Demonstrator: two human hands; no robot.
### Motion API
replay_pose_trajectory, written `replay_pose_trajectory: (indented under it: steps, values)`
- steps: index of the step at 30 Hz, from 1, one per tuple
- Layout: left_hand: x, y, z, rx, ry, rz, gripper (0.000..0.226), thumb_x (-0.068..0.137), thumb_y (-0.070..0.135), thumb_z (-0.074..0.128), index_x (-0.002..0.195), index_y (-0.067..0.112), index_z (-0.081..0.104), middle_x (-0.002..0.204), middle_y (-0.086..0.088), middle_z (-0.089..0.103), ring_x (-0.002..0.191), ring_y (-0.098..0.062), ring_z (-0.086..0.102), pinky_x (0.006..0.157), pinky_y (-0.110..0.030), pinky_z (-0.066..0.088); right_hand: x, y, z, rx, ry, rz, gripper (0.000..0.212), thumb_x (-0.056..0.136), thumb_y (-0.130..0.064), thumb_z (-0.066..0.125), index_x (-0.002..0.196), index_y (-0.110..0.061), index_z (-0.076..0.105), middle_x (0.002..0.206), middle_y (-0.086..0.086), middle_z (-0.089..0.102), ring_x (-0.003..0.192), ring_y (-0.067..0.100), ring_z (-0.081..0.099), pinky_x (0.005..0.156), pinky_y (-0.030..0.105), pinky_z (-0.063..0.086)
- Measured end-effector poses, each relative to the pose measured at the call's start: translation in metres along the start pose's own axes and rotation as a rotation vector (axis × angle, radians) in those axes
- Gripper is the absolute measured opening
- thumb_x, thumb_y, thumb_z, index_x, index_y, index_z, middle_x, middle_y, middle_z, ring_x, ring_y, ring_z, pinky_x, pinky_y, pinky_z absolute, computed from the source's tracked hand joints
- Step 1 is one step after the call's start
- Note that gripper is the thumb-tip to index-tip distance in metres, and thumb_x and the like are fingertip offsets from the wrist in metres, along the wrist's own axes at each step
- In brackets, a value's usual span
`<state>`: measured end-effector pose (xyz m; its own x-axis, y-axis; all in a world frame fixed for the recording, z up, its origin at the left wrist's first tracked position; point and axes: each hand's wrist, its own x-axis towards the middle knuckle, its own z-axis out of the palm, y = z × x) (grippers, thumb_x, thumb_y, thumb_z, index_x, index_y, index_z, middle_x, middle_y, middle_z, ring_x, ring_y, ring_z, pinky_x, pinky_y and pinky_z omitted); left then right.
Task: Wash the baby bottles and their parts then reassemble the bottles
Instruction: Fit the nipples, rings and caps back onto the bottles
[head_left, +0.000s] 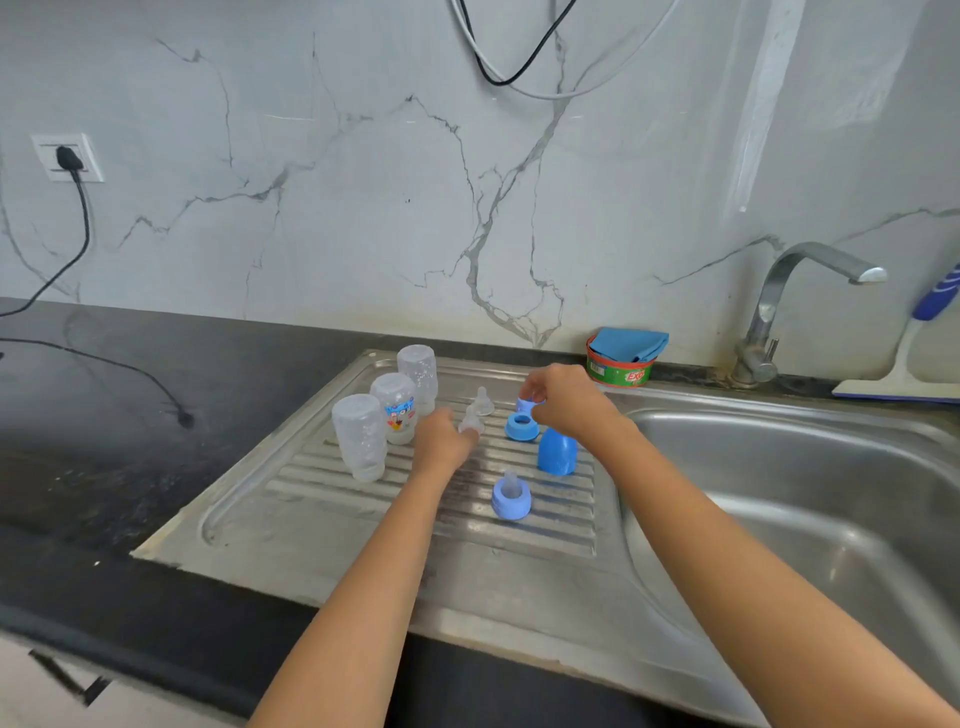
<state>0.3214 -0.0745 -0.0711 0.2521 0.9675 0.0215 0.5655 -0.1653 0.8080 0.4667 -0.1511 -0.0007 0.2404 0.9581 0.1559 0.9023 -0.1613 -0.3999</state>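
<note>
Viewing from the head camera, the only view supplied: three clear plastic baby bottles (396, 408) stand upside down in a row on the ribbed stainless-steel drainboard (332, 499), left of the loose parts. The left hand (444, 439) curls its fingers on a translucent silicone teat (471, 423), close to a second teat (483, 401) that stands free. The right hand (566, 400) pinches a blue plastic screw ring (529, 403) between thumb and fingertips, which hide most of it. A second blue ring (521, 426) lies flat just below it. A glossy blue dome cap (557, 452) stands beside the right wrist. One ring already fitted with its teat (511, 498) rests nearer the person.

Assessment: washing appears finished and reassembly is under way, with one teat-and-ring unit of three complete. The step in hand calls for feeding the soft teat tip through the rigid ring, then pulling until the flange seats evenly all round. Wet silicone is likely to be slippery and pliable, so a pinch near the base should hold better than one at the tip. The bottles look smooth and light and may topple on the ridges.
</note>
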Motion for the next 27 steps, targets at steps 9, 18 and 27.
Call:
replay_pose_trajectory:
  steps: [9, 18, 27]
  values:
    - [0.035, -0.007, 0.018, 0.112, 0.099, 0.076, 0.045, 0.080, 0.021, 0.071, 0.050, 0.018, 0.037, 0.053, 0.003, 0.039, 0.051, -0.013, 0.038, 0.046, -0.027, 0.023, 0.039, -0.010, 0.035, -0.618, -0.127, -0.117, 0.028, 0.092, -0.004, 0.044, 0.117, -0.007, 0.056, 0.119, 0.012, 0.057, 0.119, 0.028, 0.042, 0.091, 0.033, 0.038]
    - [0.034, -0.005, 0.014, 0.059, 0.127, 0.058, 0.036, 0.090, 0.020, 0.057, 0.059, 0.013, 0.040, 0.060, 0.001, 0.041, 0.060, -0.017, 0.043, 0.049, -0.028, 0.026, 0.040, -0.014, 0.051, -0.732, -0.195, -0.087, 0.021, 0.093, -0.001, 0.045, 0.108, -0.010, 0.056, 0.122, 0.012, 0.054, 0.123, 0.032, 0.036, 0.101, 0.038, 0.032]
    - [0.022, 0.014, 0.006, -0.532, 0.089, -0.087, 0.009, 0.084, 0.013, 0.064, 0.076, 0.011, 0.060, 0.084, -0.006, 0.067, 0.085, -0.023, 0.064, 0.082, -0.034, 0.053, 0.037, -0.010, 0.022, -0.015, 0.015, 0.015, 0.040, 0.084, -0.025, 0.068, 0.119, -0.008, 0.055, 0.111, 0.010, 0.060, 0.111, 0.027, 0.052, 0.092, 0.032, 0.042]
